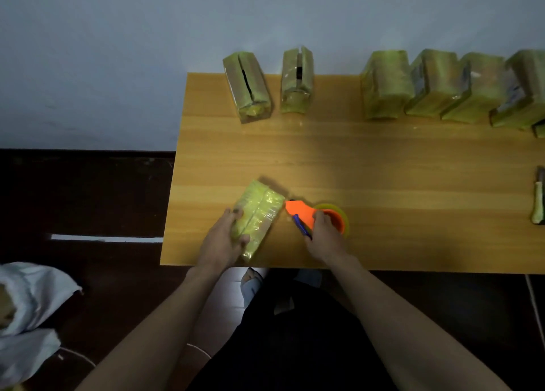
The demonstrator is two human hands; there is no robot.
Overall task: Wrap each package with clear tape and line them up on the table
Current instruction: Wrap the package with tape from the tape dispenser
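On the wooden table [354, 166], the package being worked on [259, 218] lay at about seven o'clock, close to the near edge, its long axis tilted toward one o'clock and its yellow-green surface glossy with clear wrap. The left hand [222, 240] clasped it from the left side — fingers curled over the top at the far end, thumb pressed on the near end.

Just to the package's right, at three o'clock from it, the right hand [324, 231] was closed around an orange tape dispenser [303, 212], whose pointed nose touched or nearly touched the package's right edge; which of the two could not be told. A yellowish roll of tape [339, 213] sat in the dispenser's rear, partly hidden by the fingers, and a blue handle part [301, 225] showed beneath the hand.

Along the far edge, at twelve o'clock, two wrapped packages [247, 86] stood a little apart from each other, each with a dark slit along its top. Toward two o'clock a tight row of four more packages [436, 86] stood touching, side by side. At three o'clock, at the frame's edge, another partly visible package [539, 201] lay alone.

Left of the table, on the dark floor at eight o'clock, lay a white sack [29, 308].
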